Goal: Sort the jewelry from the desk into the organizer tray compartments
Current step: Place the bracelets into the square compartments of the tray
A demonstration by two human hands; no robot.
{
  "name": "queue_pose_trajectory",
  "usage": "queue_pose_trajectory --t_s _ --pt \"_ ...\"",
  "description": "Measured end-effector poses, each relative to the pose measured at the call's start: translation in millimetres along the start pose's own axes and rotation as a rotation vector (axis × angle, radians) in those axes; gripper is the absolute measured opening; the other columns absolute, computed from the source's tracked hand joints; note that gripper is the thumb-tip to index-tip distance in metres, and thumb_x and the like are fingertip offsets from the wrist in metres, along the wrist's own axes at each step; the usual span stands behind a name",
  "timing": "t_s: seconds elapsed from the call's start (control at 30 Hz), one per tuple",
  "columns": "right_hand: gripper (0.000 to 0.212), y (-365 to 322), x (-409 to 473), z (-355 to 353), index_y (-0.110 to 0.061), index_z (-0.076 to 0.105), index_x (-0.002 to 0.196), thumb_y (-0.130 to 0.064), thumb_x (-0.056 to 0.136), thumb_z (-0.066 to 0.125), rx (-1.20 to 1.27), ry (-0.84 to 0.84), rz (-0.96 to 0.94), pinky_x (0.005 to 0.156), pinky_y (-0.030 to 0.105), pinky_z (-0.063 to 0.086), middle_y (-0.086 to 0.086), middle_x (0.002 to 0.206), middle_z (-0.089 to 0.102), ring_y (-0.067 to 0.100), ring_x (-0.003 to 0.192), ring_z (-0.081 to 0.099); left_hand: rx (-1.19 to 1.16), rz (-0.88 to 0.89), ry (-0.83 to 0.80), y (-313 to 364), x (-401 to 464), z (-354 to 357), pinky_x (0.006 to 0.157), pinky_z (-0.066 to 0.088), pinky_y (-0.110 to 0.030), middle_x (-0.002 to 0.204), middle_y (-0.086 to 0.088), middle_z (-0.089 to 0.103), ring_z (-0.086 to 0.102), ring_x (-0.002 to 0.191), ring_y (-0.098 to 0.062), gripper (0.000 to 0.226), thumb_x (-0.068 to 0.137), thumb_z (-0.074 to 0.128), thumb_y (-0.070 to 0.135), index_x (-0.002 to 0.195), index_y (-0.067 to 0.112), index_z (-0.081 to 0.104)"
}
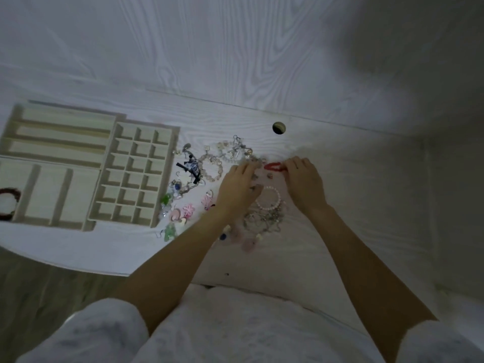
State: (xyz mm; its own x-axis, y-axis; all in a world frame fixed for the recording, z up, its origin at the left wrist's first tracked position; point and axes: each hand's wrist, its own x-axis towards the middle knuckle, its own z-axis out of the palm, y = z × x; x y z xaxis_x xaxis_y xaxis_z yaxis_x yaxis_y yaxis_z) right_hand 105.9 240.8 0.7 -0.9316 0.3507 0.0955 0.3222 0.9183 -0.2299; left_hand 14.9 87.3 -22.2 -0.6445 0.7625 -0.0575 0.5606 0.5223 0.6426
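A pile of jewelry lies on the white desk: clear bead bracelets (212,166), a pink bead bracelet (269,199), tangled chains (264,218), pink and green earrings (180,213). My right hand (305,184) pinches the right end of a red bracelet (272,166) on the desk. My left hand (239,188) hovers palm down over the pile, its fingers spread near the red bracelet's left end, holding nothing I can see. The cream organizer tray (131,176) with many small square compartments sits at the left.
Two more cream trays stand further left: one with long slots (60,132), one with wide compartments (52,195) holding a dark beaded bracelet (9,203). A round cable hole (279,127) is behind the pile. The desk's curved front edge (78,263) runs at lower left.
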Motion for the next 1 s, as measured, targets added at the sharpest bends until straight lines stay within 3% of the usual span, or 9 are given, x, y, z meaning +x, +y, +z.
queue_pose_trajectory --t_s 0.13,0.23,0.3,0.47,0.57,0.73,0.8,0.9,1.0 --pt "0.026 -31.5 4.6 -43.0 -0.009 0.059 0.096 -0.024 0.096 0.038 0.18 0.074 -0.056 0.06 0.035 0.044 0.006 0.083 0.063 0.025 0.07 0.056 -0.321 0.046 -0.011 8.9 7.1 -33.3 0.099 0.033 -0.02 0.132 -0.003 0.053 0.046 0.122 -0.016 0.045 0.086 0.069 0.022 0.129 0.014 0.056" --pt "0.02 -64.9 10.4 -61.1 -0.013 0.061 0.101 -0.026 0.097 0.046 0.376 0.086 -0.034 0.061 0.027 0.042 0.001 0.086 0.064 0.015 0.076 0.055 -0.662 -0.105 -0.022 7.1 -10.7 -69.0 0.09 0.043 -0.022 0.109 0.003 0.066 0.059 0.102 -0.007 0.017 0.089 0.066 0.018 0.103 0.009 0.069" --pt "0.013 -90.1 19.6 -60.7 -0.013 0.063 0.1 -0.019 0.095 0.052 0.501 0.07 -0.048 0.065 0.024 0.044 -0.003 0.088 0.066 0.011 0.078 0.058 -0.868 -0.225 0.021 -4.2 -32.3 -91.7 0.084 0.046 -0.022 0.091 0.0 0.066 0.062 0.087 -0.008 0.013 0.091 0.061 0.012 0.093 0.0 0.066" --pt "0.015 -173.6 47.1 -16.2 -0.011 0.062 0.105 -0.009 0.091 0.059 0.583 -0.234 -0.128 0.066 0.02 0.049 0.002 0.095 0.068 0.011 0.077 0.061 -1.174 -0.546 0.043 -72.5 -100.3 -136.6 0.083 0.05 -0.026 0.095 0.0 0.069 0.064 0.092 -0.014 0.016 0.092 0.054 -0.001 0.102 0.009 0.062" --pt "0.012 -228.5 59.2 16.1 -0.012 0.057 0.103 -0.01 0.091 0.06 0.654 -0.405 -0.119 0.065 0.033 0.054 0.002 0.09 0.066 0.014 0.071 0.064 -1.134 -0.672 0.225 -115.2 -134.6 -158.9 0.073 0.052 -0.025 0.096 -0.008 0.067 0.065 0.083 -0.015 0.022 0.091 0.054 -0.002 0.11 0.007 0.061" --pt "0.016 -348.0 89.5 53.6 -0.013 0.054 0.105 -0.006 0.091 0.057 0.805 -0.636 -0.091 0.068 0.029 0.059 -0.003 0.095 0.059 0.015 0.079 0.067 -0.896 -0.768 0.571 -201.2 -174.4 -215.6 0.067 0.05 -0.021 0.091 -0.005 0.067 0.066 0.081 -0.017 0.017 0.09 0.063 0.01 0.105 0.017 0.062" --pt "0.016 -388.1 104.2 66.9 -0.01 0.054 0.105 -0.003 0.091 0.057 0.869 -0.661 -0.069 0.068 0.028 0.059 0.001 0.093 0.059 0.018 0.079 0.068 -0.702 -0.737 0.628 -233.7 -177.9 -240.7 0.068 0.051 -0.023 0.091 -0.001 0.067 0.066 0.084 -0.019 0.016 0.09 0.063 0.012 0.103 0.021 0.061" --pt "0.013 -440.4 125.6 91.9 -0.009 0.053 0.101 -0.001 0.092 0.055 0.909 -0.659 -0.01 0.07 0.036 0.059 0.011 0.096 0.065 0.022 0.075 0.069 -0.524 -0.708 0.69 -274.4 -173.4 -277.6 0.071 0.049 -0.02 0.09 0.006 0.065 0.063 0.077 -0.003 0.021 0.089 0.062 0.011 0.104 0.024 0.059" --pt "0.015 -474.4 139.9 112.2 -0.011 0.05 0.102 0.0 0.092 0.051 0.91 -0.635 0.039 0.074 0.043 0.058 0.011 0.1 0.062 0.027 0.079 0.068 -0.429 -0.699 0.649 -298.2 -165.6 -301.2 0.08 0.047 -0.014 0.101 0.006 0.064 0.062 0.089 -0.001 0.029 0.088 0.061 0.013 0.117 0.02 0.058"
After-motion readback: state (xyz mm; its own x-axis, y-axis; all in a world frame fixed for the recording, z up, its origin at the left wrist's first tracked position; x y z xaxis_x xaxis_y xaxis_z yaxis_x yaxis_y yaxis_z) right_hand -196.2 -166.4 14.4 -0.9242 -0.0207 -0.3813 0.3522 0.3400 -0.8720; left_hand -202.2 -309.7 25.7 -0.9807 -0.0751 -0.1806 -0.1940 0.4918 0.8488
